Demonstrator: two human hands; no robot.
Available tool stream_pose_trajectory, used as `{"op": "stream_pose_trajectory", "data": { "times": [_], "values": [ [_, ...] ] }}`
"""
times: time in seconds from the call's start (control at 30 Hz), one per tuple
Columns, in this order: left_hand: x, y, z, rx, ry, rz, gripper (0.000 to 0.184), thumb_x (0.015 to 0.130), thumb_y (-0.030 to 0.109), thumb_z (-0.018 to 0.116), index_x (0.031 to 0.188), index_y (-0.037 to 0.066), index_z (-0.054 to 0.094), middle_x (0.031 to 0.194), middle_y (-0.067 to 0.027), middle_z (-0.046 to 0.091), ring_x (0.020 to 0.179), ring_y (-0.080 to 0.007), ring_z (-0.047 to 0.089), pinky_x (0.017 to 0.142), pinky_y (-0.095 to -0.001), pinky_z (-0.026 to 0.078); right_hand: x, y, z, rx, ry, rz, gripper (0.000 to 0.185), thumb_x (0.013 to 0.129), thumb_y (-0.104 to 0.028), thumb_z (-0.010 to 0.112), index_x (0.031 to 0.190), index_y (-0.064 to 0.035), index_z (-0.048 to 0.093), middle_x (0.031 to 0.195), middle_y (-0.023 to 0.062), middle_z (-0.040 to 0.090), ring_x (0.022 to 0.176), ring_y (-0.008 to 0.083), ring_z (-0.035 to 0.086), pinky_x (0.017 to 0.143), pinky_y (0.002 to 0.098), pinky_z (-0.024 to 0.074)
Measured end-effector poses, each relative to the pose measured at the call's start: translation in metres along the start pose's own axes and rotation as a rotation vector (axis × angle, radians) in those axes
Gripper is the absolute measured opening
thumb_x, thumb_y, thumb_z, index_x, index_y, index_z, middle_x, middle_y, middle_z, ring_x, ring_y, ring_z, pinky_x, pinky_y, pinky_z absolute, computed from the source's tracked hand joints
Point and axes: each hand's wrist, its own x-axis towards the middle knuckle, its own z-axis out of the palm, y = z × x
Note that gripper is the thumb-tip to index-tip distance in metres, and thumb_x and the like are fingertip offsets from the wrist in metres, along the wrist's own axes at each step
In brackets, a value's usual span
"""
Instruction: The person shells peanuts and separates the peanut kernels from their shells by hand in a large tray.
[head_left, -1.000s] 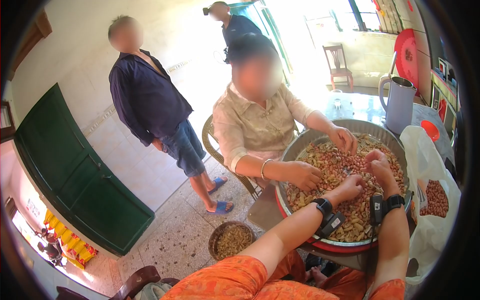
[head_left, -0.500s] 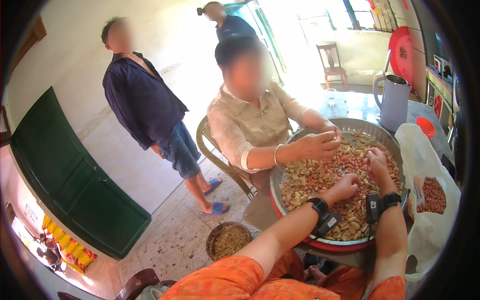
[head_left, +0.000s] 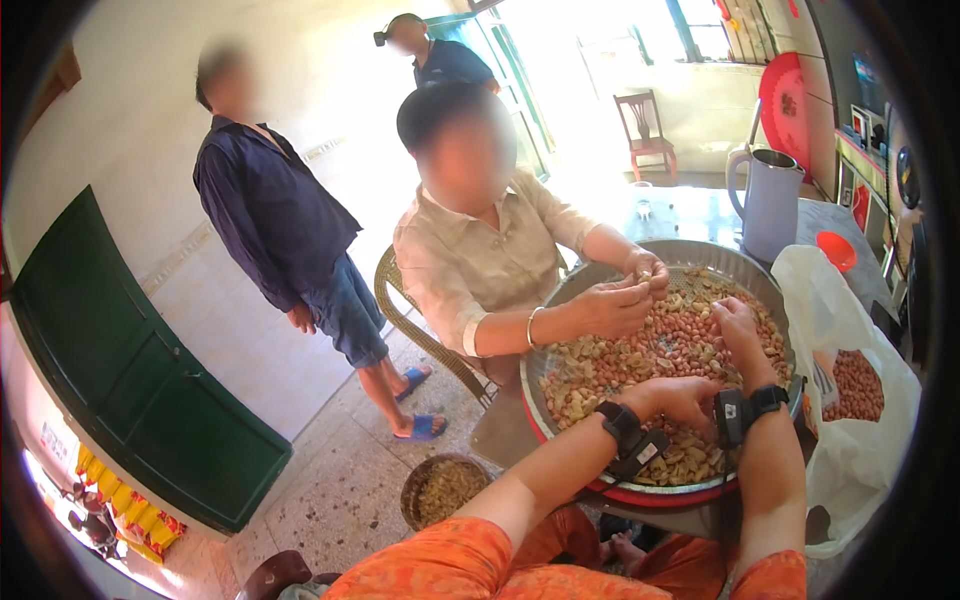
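A large round metal pan (head_left: pixel 528 375) with a red underside holds reddish shelled peanuts (head_left: pixel 668 335) and pale unshelled pods or shells (head_left: pixel 680 462). My left hand (head_left: pixel 680 398) bends down over the near part of the pan, its fingertips partly hidden behind my right wrist. Farther in, on the right side, my right hand (head_left: pixel 737 322) is closed with fingers curled together; what it pinches is too small to make out. Black straps with small boxes sit on both my wrists. Across the pan, a co-worker's hands (head_left: pixel 630 295) meet around a small pale piece, probably a peanut pod.
A white plastic bag (head_left: pixel 810 290) with shelled peanuts (head_left: pixel 855 385) stands right of the pan. Behind are a grey-blue jug (head_left: pixel 772 205) and a red bowl (head_left: pixel 836 250). A basin of shells (head_left: pixel 445 492) is on the floor. Two more people stand at the back left.
My left hand has lowered toward the shells and slid behind my right wrist. My right hand stays raised over the pan. The co-worker's hands remain together. The view has shifted slightly.
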Motion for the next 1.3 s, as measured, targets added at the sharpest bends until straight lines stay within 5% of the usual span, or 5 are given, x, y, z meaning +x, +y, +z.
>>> {"op": "stream_pose_trajectory", "data": {
  "times": [0.13,0.43,0.57,0.63,1.3],
  "values": [
    [-0.009,0.036,-0.005,0.077,-0.337,-0.220,0.031,0.063,0.016,0.069,0.087,0.000,0.058,0.065,-0.0043,0.059,0.055,-0.0131,0.057,0.047,-0.0261,0.045,-0.002,-0.001,0.002,0.015,-0.008,0.004,0.017,0.082,-0.020,0.047,0.086,-0.0041,0.052,0.068,0.0016,0.052,0.052,0.0084,0.047,0.039,0.0221,0.0373],
    [-0.001,0.011,-0.005,0.004,-0.377,-0.169,0.021,0.065,0.015,0.066,0.080,0.001,0.062,0.061,-0.0050,0.059,0.048,-0.0137,0.056,0.042,-0.0255,0.044,-0.008,-0.003,0.002,-0.013,-0.095,0.031,0.016,0.083,-0.021,0.047,0.086,-0.0053,0.050,0.067,0.0015,0.051,0.052,0.0081,0.049,0.039,0.0208,0.0362],
    [0.006,-0.021,-0.022,-0.031,0.050,0.008,0.012,0.069,0.012,0.062,0.075,0.002,0.060,0.061,-0.0051,0.057,0.052,-0.0129,0.054,0.047,-0.0251,0.043,-0.008,-0.009,0.001,0.030,-0.124,0.072,0.020,0.084,-0.026,0.046,0.084,-0.0062,0.051,0.068,0.0015,0.051,0.051,0.0074,0.048,0.039,0.0197,0.0359],
    [0.012,-0.029,-0.027,0.056,0.745,0.270,0.009,0.070,0.009,0.060,0.074,0.001,0.057,0.063,-0.0054,0.055,0.058,-0.0129,0.052,0.053,-0.0261,0.043,-0.008,-0.008,0.001,-0.025,-0.188,0.115,0.029,0.085,-0.036,0.046,0.084,-0.0070,0.051,0.066,0.0011,0.050,0.045,0.0070,0.046,0.036,0.0201,0.0340],
    [0.004,-0.040,-0.032,0.249,0.770,-0.025,0.014,0.068,0.004,0.053,0.082,0.003,0.056,0.072,-0.0126,0.058,0.073,-0.0279,0.057,0.065,-0.0337,0.044,-0.021,-0.012,0.006,-0.156,-0.381,0.048,0.007,0.073,-0.007,0.054,0.080,-0.0047,0.055,0.065,0.0014,0.053,0.047,0.0086,0.049,0.041,0.0210,0.0393]
  ]
}}
